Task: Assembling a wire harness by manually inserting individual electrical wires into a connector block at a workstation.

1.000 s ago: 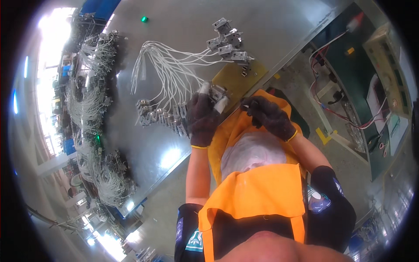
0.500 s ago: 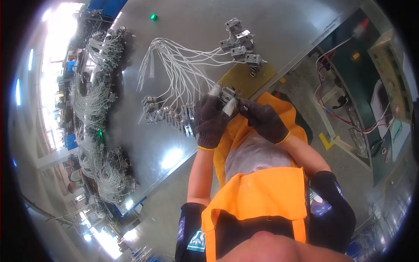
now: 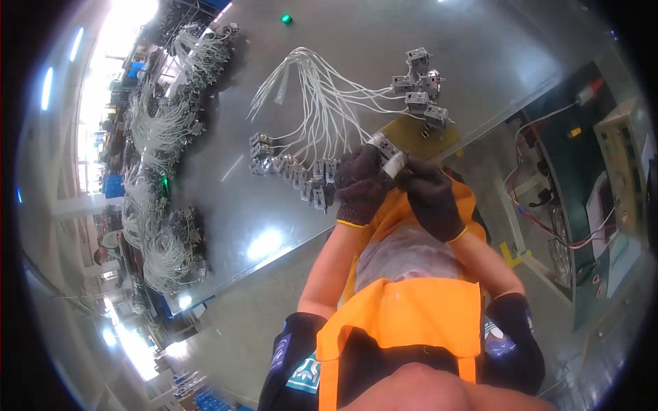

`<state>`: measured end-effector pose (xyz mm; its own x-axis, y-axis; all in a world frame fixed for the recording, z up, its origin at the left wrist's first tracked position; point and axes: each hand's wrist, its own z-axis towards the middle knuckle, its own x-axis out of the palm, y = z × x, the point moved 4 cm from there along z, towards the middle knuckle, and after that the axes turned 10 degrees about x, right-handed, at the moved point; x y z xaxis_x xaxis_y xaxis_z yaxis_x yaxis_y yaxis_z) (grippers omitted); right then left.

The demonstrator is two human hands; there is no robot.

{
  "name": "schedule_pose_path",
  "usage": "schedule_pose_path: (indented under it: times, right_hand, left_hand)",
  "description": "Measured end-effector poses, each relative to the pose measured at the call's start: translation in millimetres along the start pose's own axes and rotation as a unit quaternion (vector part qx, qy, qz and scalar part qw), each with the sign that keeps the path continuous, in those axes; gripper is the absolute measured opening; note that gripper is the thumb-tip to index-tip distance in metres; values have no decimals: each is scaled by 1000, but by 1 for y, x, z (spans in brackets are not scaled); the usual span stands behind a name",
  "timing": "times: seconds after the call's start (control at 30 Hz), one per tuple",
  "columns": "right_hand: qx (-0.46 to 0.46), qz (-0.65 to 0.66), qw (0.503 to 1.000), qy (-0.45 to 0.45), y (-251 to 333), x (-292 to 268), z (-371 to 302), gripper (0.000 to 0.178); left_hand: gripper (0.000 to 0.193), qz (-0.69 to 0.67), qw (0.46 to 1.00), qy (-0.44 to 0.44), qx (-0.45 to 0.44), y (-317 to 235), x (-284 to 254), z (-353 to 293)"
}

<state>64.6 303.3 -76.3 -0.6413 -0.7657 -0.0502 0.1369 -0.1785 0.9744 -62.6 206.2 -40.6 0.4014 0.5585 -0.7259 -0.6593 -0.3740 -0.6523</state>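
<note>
Two gloved hands, left hand (image 3: 360,185) and right hand (image 3: 432,198), pinch one small metal part (image 3: 389,159) between them; we keep both grips firm, its white wires (image 3: 322,103) slack.

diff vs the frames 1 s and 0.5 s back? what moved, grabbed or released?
The left hand and right hand, apart a second ago, have closed together over one small white-wired connector part, now pinched between both gloves. Nothing visibly let go. The fan of white wires, the connector row and the grey table lie as before.
</note>
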Motion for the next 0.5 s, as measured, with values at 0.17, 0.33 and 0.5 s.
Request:
schedule_pose_path:
  times: [0.17,0.33,0.5]
  right_hand:
    - [-149,-188,969,55,14,-4,8,17]
    - [458,326,822,95,-23,8,-12,15]
    - [458,572,660,167,-15,20,-21,19]
  left_hand:
    - [48,63,997,-23,42,-8,-3,-1]
    - [49,25,1000,-3,-13,-3,-3,-1]
    - [68,105,985,-12,138,-5,-12,-5]
